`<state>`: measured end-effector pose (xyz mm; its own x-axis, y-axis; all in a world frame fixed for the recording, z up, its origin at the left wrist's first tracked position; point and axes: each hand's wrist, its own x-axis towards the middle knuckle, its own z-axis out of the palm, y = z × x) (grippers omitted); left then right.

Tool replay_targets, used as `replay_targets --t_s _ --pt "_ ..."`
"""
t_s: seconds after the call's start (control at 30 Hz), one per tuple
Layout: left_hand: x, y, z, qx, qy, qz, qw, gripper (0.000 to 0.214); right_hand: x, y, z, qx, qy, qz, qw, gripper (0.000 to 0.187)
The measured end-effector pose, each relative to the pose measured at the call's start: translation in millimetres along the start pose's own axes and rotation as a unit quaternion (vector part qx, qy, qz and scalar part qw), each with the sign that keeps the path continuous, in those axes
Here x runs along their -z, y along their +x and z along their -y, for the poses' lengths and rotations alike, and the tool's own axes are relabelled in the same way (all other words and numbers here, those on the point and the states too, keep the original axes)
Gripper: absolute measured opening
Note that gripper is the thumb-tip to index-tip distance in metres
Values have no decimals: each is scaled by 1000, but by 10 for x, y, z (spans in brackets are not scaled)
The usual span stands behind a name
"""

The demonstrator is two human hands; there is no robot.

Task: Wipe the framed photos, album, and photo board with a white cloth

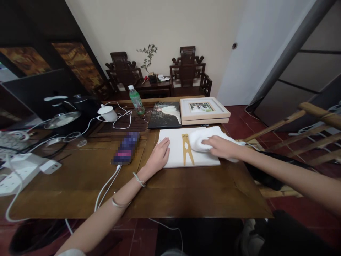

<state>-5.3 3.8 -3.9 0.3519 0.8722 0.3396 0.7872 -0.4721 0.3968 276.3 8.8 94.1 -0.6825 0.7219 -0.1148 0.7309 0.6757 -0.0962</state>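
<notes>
A white flat board (176, 149) lies on the brown wooden table (186, 192), with a gold stand piece (187, 149) across its middle. My left hand (158, 154) rests flat on the board's left edge, fingers stretched out. My right hand (221, 146) presses down on a white cloth (198, 139) on the board's right part, fingers curled over it.
Behind the board lie a dark photo print (165, 114) and stacked light wooden picture frames (204, 110). A phone (126, 148) on a white cable sits left of the board. A green bottle (136, 100), white cup (107, 113), power strips (21, 170) and cables crowd the left. Wooden rails (301, 131) stand at right.
</notes>
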Motion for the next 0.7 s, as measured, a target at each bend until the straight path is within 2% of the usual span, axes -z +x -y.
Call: replay_targets --t_s 0.17,0.3,0.43,0.57,0.7 --pt "11 -2 1 0 -4 2 1000 41 33 461 -282 -4 -19 -32 999 34" --pt "15 -6 0 -1 -9 -6 1000 40 17 566 -306 -14 -27 -42 999 37" --pt "19 -10 -6 -1 -11 -4 1000 40 -93 339 -152 -9 -12 -43 999 38" --pt "14 -8 -3 -3 -10 -4 1000 40 -218 -120 148 6 27 -44 999 40" --pt "4 -4 5 -3 -3 0 1000 41 -242 -537 441 38 78 -38 996 44"
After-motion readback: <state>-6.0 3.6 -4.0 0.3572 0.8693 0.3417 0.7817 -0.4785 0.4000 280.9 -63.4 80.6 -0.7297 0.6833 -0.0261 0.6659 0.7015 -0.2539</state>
